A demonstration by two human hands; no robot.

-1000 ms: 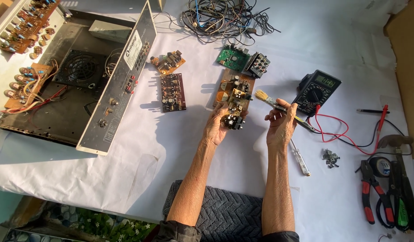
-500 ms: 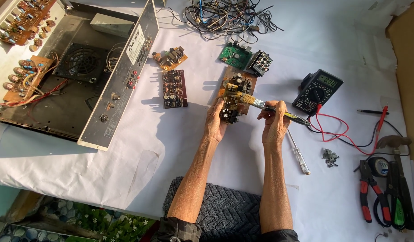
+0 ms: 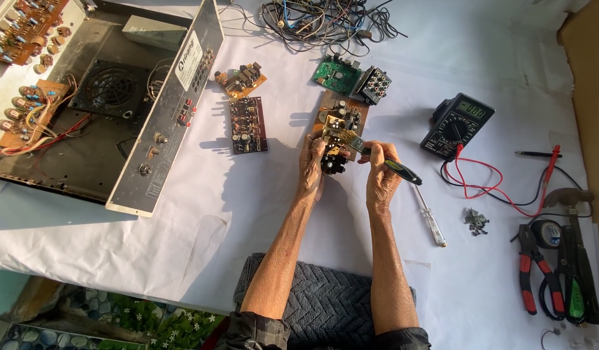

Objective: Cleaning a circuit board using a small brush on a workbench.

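Left hand (image 3: 310, 170) steadies the brown circuit board (image 3: 339, 126) on the bench (image 3: 247, 220), fingers closed on its lower edge. Right hand (image 3: 380, 175) grips a small brush (image 3: 389, 162), bristles now on the board, nearer than before. Right of the board: multimeter (image 3: 458, 124), screwdriver (image 3: 431, 217). Left of it: two smaller boards, open amplifier chassis (image 3: 105, 104).

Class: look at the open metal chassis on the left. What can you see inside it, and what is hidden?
Inside the open chassis: a round black fan, a grey metal box, and loose wires. Its raised front panel hides anything directly behind it.
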